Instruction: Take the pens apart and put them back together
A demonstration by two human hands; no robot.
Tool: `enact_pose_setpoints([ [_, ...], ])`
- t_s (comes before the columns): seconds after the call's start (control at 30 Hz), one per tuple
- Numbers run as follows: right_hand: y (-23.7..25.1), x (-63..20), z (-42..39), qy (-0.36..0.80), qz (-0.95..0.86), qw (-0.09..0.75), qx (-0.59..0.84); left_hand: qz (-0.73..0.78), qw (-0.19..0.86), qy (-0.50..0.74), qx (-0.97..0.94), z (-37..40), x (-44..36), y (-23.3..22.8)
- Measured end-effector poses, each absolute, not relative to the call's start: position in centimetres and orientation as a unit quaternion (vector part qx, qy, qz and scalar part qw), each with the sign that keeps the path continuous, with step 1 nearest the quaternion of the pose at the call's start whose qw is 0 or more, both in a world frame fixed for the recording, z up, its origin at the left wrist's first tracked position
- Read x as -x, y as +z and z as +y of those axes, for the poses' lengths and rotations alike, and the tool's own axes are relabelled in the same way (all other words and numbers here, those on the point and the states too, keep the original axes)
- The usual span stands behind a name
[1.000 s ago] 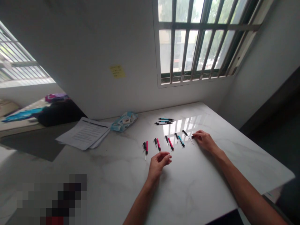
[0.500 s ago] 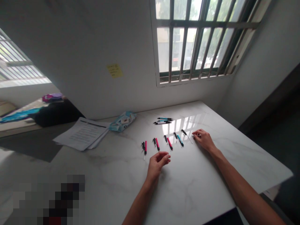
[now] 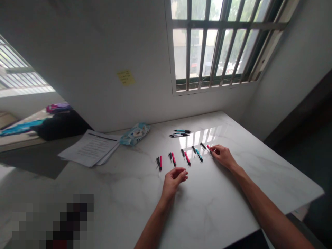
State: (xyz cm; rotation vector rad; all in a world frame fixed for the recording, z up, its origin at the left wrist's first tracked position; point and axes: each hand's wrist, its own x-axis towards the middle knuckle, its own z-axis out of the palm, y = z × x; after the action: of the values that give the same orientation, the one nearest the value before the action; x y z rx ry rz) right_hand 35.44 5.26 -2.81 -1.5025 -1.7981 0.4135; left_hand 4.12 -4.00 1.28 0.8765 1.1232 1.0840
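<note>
Fingers (image 3: pixel 213 149) of right hand (image 3: pixel 222 155) pinch pink pen (image 3: pixel 208 147).

Right hand (image 3: pixel 222 155) now nearer the row of pens, a pink barrel (image 3: pixel 209 148) newly at its fingertips.

Bare marble table (image 3: pixel 212 207) lies open near the hands; pen row (image 3: pixel 181 158) blocks beyond.

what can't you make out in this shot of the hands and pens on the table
- Head view, right hand: its fingers cover the near end of a pink pen; the grip is unclear.
- Left hand: curled fingers hide whether it holds anything.
- Yellow note and papers: text too small.
- Lower left: pixelated patch hides what is there.
- Forearms cut off by the bottom edge.
</note>
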Motion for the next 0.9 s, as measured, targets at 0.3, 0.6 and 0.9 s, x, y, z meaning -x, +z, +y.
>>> enact_pose_setpoints([
  [0.3, -2.42, -34.86, 4.86, 0.174, -0.704, 0.369, 0.581, 0.493, 0.621, 0.471, -0.386, -3.91, -4.09, 1.49],
  [0.6, -1.97, -34.56, 4.65, 0.19, -0.705, 0.372, 0.572, 0.49, 0.624, 0.471, -0.386, -3.82, -4.03, 1.28],
  [0.9, -1.87, -34.39, 4.6, 0.188, -0.709, 0.374, 0.567, 0.489, 0.626, 0.466, -0.389, -3.73, -4.07, 1.13],
])
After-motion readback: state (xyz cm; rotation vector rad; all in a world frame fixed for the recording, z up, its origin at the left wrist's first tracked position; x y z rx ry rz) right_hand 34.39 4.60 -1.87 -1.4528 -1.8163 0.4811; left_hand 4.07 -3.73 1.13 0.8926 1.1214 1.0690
